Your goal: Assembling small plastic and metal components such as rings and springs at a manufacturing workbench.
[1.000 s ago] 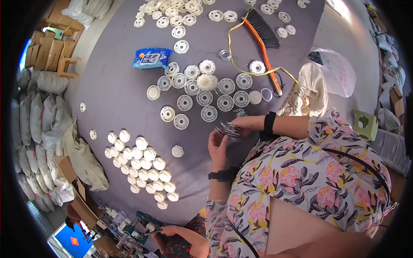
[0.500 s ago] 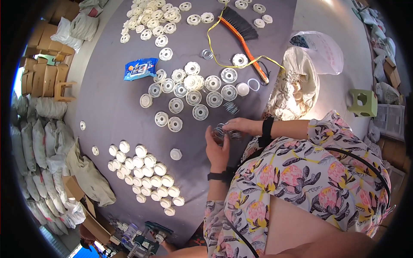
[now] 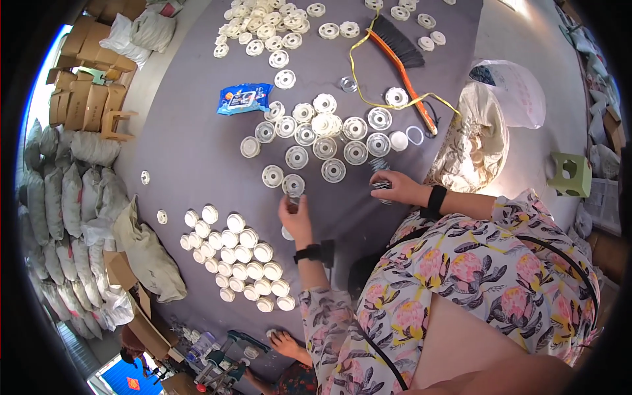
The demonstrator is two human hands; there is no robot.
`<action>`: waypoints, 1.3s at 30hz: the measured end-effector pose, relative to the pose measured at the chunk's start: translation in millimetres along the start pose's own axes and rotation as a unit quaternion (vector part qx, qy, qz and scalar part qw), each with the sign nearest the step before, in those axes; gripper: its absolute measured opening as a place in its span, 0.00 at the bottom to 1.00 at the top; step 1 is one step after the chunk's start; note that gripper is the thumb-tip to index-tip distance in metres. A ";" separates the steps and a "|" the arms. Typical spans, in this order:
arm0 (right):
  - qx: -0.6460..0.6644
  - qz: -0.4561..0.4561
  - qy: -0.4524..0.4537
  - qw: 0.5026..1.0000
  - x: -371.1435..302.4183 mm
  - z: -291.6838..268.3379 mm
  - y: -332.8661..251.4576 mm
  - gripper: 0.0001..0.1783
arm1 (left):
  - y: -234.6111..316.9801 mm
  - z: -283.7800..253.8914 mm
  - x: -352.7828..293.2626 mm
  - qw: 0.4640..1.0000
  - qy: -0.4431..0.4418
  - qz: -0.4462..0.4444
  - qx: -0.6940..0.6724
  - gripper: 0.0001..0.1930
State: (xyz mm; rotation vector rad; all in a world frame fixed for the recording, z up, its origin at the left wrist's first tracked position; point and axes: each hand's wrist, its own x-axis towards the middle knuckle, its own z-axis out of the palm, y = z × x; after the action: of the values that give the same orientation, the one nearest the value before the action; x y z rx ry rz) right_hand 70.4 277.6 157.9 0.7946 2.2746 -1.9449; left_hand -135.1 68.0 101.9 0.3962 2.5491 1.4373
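Observation:
My left hand (image 3: 294,218) pinches a wire spring (image 3: 294,199) at the near edge of a round white plastic part (image 3: 293,184) with a ringed centre. Whether the spring touches the part, I cannot tell. Farther right, my right hand (image 3: 400,189) is closed around a bunch of wire springs (image 3: 380,185), partly hidden by the fingers. Just beyond it, more coiled springs (image 3: 378,165) lie on the grey table. Several similar round white parts (image 3: 324,147) are spread ahead of my hands. A plain white cap (image 3: 398,140) and a thin white ring (image 3: 415,135) sit beside them.
Rows of closed white parts (image 3: 240,253) stand at the left. A blue wipes packet (image 3: 244,99), an orange-handled brush (image 3: 403,69) and yellow tape (image 3: 355,71) lie farther off. A sack (image 3: 484,131) leans at the right edge. Another person's hand (image 3: 287,344) is near a machine (image 3: 220,362).
My hands have parted. The left moved left and away from me with a spring to a white part; the right moved right, keeping the bunch. The other person's hand came into view.

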 end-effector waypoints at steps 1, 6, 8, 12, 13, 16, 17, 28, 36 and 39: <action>0.000 -0.001 0.000 1.000 2.5 -0.3 4.1 0.22 | 3.1 -1.9 16.2 1.000 0.001 0.000 0.000 0.19; 0.113 0.100 -0.032 0.988 19.7 -16.5 6.4 0.21 | 11.5 -4.1 78.5 0.986 0.050 -0.014 0.158 0.26; 0.138 0.146 -0.044 0.979 30.2 -29.0 0.4 0.23 | 8.0 0.5 87.0 0.975 0.026 -0.004 0.221 0.26; 0.264 0.223 -0.017 0.938 50.9 -33.8 -17.8 0.31 | 25.6 18.5 65.8 0.994 -0.021 0.002 0.106 0.23; 0.316 0.227 -0.059 0.919 60.0 -31.6 2.6 0.37 | 39.7 30.7 50.1 0.994 -0.098 -0.054 0.014 0.23; 0.379 0.256 -0.111 0.882 76.7 -22.7 -7.5 0.39 | 107.2 60.3 -4.3 0.973 -0.224 0.046 -0.038 0.26; 0.352 0.249 -0.089 0.898 76.4 -16.8 -15.0 0.39 | 113.8 66.9 -16.6 0.967 -0.238 0.065 -0.067 0.27; 0.278 0.251 0.031 0.927 63.3 23.7 -18.4 0.25 | 113.8 60.8 -68.2 0.987 -0.147 0.068 -0.008 0.27; 0.272 0.123 0.170 0.939 73.2 27.8 -12.4 0.21 | 81.5 34.0 -82.8 0.617 -0.337 -0.467 -0.536 0.15; 0.385 0.147 0.190 0.891 87.5 -8.0 -3.9 0.20 | 89.0 26.4 -84.1 0.734 -0.308 -0.441 -0.414 0.17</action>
State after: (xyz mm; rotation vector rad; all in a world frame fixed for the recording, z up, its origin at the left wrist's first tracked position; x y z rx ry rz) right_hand -4.8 315.3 132.0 1.5877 1.2981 -2.7041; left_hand -35.5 106.4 167.4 -0.3955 1.0656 1.4555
